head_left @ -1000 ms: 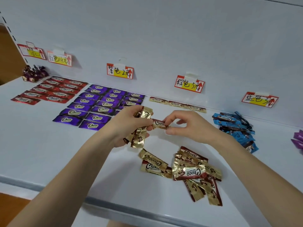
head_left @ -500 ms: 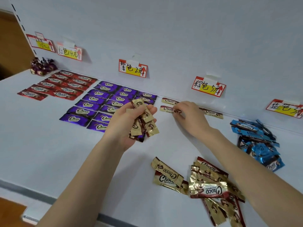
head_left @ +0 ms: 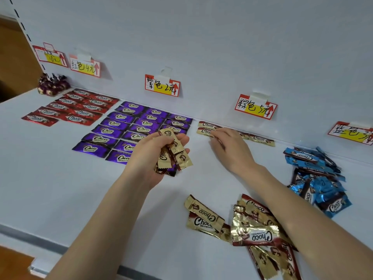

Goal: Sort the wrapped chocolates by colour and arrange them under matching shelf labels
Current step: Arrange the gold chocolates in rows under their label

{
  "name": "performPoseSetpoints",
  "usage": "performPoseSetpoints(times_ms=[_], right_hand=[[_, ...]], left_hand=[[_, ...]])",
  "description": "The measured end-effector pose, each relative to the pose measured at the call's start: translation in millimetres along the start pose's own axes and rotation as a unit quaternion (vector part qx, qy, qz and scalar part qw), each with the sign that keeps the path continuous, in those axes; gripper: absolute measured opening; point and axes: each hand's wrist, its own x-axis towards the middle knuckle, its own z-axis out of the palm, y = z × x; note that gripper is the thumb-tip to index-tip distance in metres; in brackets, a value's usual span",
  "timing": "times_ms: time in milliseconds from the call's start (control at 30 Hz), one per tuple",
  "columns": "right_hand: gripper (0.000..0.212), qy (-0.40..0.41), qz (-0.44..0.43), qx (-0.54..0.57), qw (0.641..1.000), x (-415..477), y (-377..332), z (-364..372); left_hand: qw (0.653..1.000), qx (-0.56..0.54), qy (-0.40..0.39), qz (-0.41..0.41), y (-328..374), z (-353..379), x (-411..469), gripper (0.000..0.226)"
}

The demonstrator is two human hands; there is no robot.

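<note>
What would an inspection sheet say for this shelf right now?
Surface: white shelf, flat, grey front edge.
Job's things: red chocolates and purple chocolates in neat rows; gold row begun under the 5-yuan label; loose gold pile in front; blue pile at right, unsorted.
Clutter: heap of dark twist-wrapped sweets in the back left corner.
Grippers: left hand holds a gold bunch; right hand lies on a gold chocolate in front of the row's left end, pinch hidden.
Cables: nothing seen.
Surroundings: white back panel carrying five price labels; brown floor at left.
</note>
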Motion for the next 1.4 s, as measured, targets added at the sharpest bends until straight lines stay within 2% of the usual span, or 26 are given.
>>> performPoseSetpoints(times_ms=[600, 833, 933, 1033, 1233, 1333, 1400], right_hand=[[0.031, 0.003, -0.011, 0.014, 1.000, -0.5, 2.7, 3.7], [0.021, 0.075, 0.075, 0.170, 0.980, -0.3, -7.9, -23.6], [0.012, 0.066, 0.093, 0.272, 0.956, -3.9, -25.7, -53.6], [0.014, 0.032, 0.081, 0.360, 0.929, -14.7, -47.3, -84.0], [0.006, -0.054, 0.062, 0.403, 0.911, -44.1, -73.1, -111.8], [0.013, -0.012, 0.044, 0.411, 0.911, -57.7, -74.1, -115.8], [0.016, 0.029, 0.050, 0.441, 0.895, -65.9, -71.4, -118.9]], left_hand=[[0.999, 0.044, -0.023, 0.002, -2.1, -2.3, 2.2, 0.014], [0.996, 0.061, -0.046, 0.039, -3.5, 5.7, -4.5, 0.017], [0.995, 0.068, -0.059, 0.044, -0.9, 11.2, -11.3, 0.012], [0.990, 0.113, -0.083, 0.032, -1.2, 20.2, -25.3, 0.007], [0.964, 0.198, -0.172, 0.043, -15.9, 41.2, -60.5, 0.016], [0.968, 0.195, -0.157, 0.026, -22.8, 46.8, -71.0, 0.024], [0.975, 0.184, -0.127, -0.006, -28.0, 47.6, -75.2, 0.033]])
